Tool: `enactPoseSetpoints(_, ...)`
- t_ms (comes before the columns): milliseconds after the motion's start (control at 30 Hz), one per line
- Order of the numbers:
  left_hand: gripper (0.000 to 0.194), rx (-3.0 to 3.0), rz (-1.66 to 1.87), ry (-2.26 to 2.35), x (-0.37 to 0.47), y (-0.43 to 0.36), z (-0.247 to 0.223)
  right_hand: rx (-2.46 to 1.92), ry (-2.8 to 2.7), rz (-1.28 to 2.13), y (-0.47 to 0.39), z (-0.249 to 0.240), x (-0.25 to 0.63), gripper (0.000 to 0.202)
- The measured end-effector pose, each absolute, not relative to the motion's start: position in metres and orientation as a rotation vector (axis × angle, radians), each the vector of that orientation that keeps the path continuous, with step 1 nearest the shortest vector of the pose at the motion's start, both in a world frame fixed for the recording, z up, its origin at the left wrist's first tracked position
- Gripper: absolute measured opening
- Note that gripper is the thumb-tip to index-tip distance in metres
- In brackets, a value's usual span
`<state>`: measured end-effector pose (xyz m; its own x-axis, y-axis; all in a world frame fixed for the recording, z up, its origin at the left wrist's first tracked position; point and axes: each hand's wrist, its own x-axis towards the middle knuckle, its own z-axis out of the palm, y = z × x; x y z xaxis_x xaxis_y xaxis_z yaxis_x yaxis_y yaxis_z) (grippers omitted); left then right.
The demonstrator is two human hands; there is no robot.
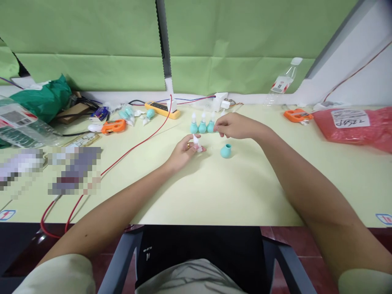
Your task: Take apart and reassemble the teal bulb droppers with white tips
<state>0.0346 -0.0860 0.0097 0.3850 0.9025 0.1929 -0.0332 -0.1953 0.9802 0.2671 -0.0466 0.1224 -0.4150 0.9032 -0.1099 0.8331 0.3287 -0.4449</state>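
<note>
My left hand [183, 152] is closed around a white plastic nozzle [196, 143] with a pointed tip. A ring shows on one of its fingers. My right hand [231, 125] is pinched beside a row of upright teal rubber bulbs [202, 127] fitted with white nozzles. Its fingertips are at the right-hand bulb [210, 126], and whatever they hold is hidden. Another white tip [223, 111] rises behind this hand, its lower part covered. Nearer to me, between the two forearms, a lone teal bulb [226, 151] stands with its neck open and no nozzle in it.
Bagged teal bulbs [127, 113], a yellow power strip [162, 109] and an orange tool [114, 126] lie at the back left. A red cable [137, 143] crosses the table. On the right are a plastic bottle [283, 81], another orange tool [297, 115] and a red bag [339, 132].
</note>
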Motion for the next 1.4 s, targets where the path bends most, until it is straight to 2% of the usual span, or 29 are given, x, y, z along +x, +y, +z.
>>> enactPoseSetpoints(233, 0.049, 1.56, 1.09, 0.904, 0.033, -0.085, 0.008, -1.631, -2.53, 0.657, -0.037, 0.1, 0.265, 0.017)
enactPoseSetpoints(433, 0.034, 1.599, 1.078, 1.023, 0.032, -0.082, 0.008, -1.719, -2.628, 0.622, -0.044, 0.095, 0.252, 0.016)
enactPoseSetpoints(833, 0.037, 1.365, 1.19, 0.896, 0.033, -0.08, 0.01, -1.851, -2.739, 0.349, -0.048, 0.078, 0.23, 0.016)
enactPoseSetpoints(933, 0.042, 1.334, 1.177, 0.875, 0.033, -0.082, 0.011, -1.68, -2.685, 0.427, -0.046, 0.079, 0.235, 0.012)
enactPoseSetpoints(1100, 0.042, 1.337, 1.233, 0.805, 0.032, -0.087, 0.016, -1.013, -2.452, 0.679, -0.051, 0.093, 0.244, 0.011)
enactPoseSetpoints(1233, 0.039, 1.385, 1.286, 0.745, 0.031, -0.093, 0.022, -0.72, -2.394, 0.589, -0.061, 0.101, 0.241, 0.01)
enactPoseSetpoints(1400, 0.036, 1.441, 1.312, 0.72, 0.032, -0.097, 0.026, -0.668, -2.447, 0.403, -0.069, 0.104, 0.235, 0.01)
